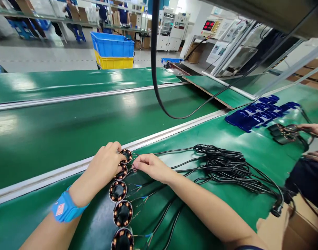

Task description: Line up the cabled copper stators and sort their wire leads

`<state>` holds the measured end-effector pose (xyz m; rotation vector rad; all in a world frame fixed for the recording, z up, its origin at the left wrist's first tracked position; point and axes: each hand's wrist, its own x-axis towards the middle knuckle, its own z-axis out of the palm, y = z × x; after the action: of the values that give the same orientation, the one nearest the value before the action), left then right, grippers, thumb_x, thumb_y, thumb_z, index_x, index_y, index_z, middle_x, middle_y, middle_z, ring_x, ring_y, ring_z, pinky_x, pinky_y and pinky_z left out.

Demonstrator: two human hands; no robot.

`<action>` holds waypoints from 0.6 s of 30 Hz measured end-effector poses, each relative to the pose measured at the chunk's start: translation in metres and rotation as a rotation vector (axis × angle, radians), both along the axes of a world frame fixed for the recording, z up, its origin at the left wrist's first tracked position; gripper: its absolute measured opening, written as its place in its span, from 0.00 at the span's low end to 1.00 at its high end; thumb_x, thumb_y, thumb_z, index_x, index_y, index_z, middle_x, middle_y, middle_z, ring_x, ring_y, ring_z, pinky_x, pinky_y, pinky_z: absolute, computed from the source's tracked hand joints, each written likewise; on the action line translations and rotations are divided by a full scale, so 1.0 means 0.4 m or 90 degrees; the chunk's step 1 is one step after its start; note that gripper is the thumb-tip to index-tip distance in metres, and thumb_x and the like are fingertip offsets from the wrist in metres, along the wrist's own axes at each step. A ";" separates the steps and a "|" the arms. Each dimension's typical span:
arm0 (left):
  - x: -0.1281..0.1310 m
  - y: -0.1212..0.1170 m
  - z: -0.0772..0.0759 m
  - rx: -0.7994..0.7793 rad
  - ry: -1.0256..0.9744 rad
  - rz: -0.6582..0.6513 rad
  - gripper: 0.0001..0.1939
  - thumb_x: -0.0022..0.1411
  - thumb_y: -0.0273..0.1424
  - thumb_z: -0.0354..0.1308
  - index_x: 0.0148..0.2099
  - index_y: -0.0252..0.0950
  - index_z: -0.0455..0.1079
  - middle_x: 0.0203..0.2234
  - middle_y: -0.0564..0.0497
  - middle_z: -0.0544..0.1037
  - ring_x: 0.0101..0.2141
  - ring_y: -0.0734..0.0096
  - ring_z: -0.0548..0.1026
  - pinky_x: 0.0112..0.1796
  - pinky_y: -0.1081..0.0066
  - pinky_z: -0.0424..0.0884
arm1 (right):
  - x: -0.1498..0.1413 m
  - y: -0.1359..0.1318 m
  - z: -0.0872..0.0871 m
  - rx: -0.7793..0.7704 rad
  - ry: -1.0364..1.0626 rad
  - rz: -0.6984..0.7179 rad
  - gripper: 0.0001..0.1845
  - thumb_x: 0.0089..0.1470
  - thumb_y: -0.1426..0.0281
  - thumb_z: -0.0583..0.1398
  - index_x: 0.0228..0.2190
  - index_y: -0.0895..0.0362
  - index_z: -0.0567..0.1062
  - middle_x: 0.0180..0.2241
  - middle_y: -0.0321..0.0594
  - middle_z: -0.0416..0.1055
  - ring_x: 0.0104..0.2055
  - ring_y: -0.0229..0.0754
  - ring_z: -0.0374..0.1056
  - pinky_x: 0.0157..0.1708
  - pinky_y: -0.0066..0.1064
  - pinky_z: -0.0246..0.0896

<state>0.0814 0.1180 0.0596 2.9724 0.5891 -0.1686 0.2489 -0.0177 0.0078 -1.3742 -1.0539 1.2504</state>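
Several round black coil parts with copper windings lie in a row on the green bench, among them one below my hands and one nearer me. My left hand, with a blue wrist strap, is closed over the second coil from the far end; the farthest coil lies just beyond its fingers. My right hand pinches thin wires beside that same coil. Black cables run from the coils to a tangled bundle on the right.
A green conveyor belt runs behind a metal rail. Blue plastic trays lie at the right. A co-worker's hands hold dark parts at the far right. A thick black cable hangs overhead. Blue and yellow crates stand beyond.
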 end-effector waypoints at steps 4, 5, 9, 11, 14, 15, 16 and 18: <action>0.002 0.001 -0.005 0.011 -0.005 -0.005 0.10 0.60 0.26 0.66 0.43 0.43 0.80 0.48 0.45 0.70 0.47 0.53 0.70 0.43 0.58 0.68 | -0.027 0.000 -0.015 -0.082 0.187 -0.093 0.22 0.49 0.52 0.69 0.32 0.59 0.76 0.32 0.40 0.77 0.23 0.31 0.56 0.24 0.25 0.43; 0.003 -0.001 -0.006 0.013 -0.007 -0.003 0.09 0.60 0.27 0.66 0.43 0.43 0.80 0.47 0.45 0.70 0.47 0.53 0.69 0.42 0.58 0.67 | -0.030 0.001 -0.020 -0.107 0.209 -0.100 0.25 0.46 0.50 0.70 0.32 0.59 0.76 0.30 0.40 0.76 0.22 0.30 0.53 0.23 0.25 0.38; 0.006 -0.011 -0.002 0.015 -0.008 0.013 0.07 0.61 0.29 0.65 0.43 0.43 0.81 0.44 0.45 0.70 0.46 0.53 0.69 0.40 0.58 0.66 | -0.010 -0.008 -0.026 -0.135 0.215 -0.056 0.29 0.44 0.46 0.71 0.33 0.59 0.77 0.25 0.39 0.75 0.19 0.29 0.47 0.21 0.25 0.33; 0.006 -0.015 0.000 0.015 -0.005 0.011 0.08 0.61 0.28 0.65 0.43 0.42 0.81 0.44 0.44 0.70 0.46 0.52 0.69 0.40 0.58 0.67 | 0.016 -0.021 -0.007 -0.093 0.132 0.011 0.28 0.50 0.46 0.68 0.36 0.59 0.79 0.29 0.41 0.77 0.22 0.32 0.58 0.22 0.24 0.45; 0.005 -0.014 0.001 0.008 -0.006 0.004 0.09 0.60 0.27 0.66 0.44 0.42 0.81 0.46 0.44 0.69 0.47 0.52 0.69 0.42 0.57 0.68 | 0.059 -0.033 0.045 0.029 -0.051 0.023 0.23 0.60 0.50 0.64 0.42 0.57 0.80 0.39 0.42 0.79 0.38 0.42 0.72 0.38 0.32 0.65; 0.006 -0.013 0.001 0.006 -0.005 0.003 0.10 0.60 0.27 0.66 0.44 0.42 0.81 0.46 0.44 0.69 0.47 0.52 0.69 0.43 0.57 0.68 | 0.071 -0.032 0.062 0.076 -0.103 -0.012 0.20 0.62 0.52 0.63 0.43 0.56 0.81 0.41 0.42 0.79 0.42 0.44 0.73 0.43 0.34 0.66; 0.007 -0.012 0.001 0.006 -0.003 0.001 0.10 0.60 0.27 0.66 0.44 0.42 0.81 0.47 0.44 0.69 0.47 0.52 0.69 0.43 0.57 0.68 | 0.083 -0.026 0.074 0.118 -0.155 -0.056 0.18 0.64 0.53 0.62 0.42 0.55 0.81 0.42 0.40 0.79 0.44 0.45 0.73 0.46 0.35 0.66; 0.009 -0.010 0.000 0.010 0.005 0.000 0.10 0.60 0.27 0.66 0.44 0.42 0.81 0.47 0.44 0.69 0.47 0.52 0.69 0.44 0.56 0.69 | 0.101 -0.002 0.080 0.160 -0.249 -0.104 0.17 0.66 0.57 0.59 0.40 0.55 0.81 0.40 0.39 0.79 0.44 0.45 0.74 0.47 0.35 0.66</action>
<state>0.0851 0.1140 0.0594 2.9882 0.5938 -0.1767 0.2893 -0.0186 0.0399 -1.5040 -1.2865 0.7165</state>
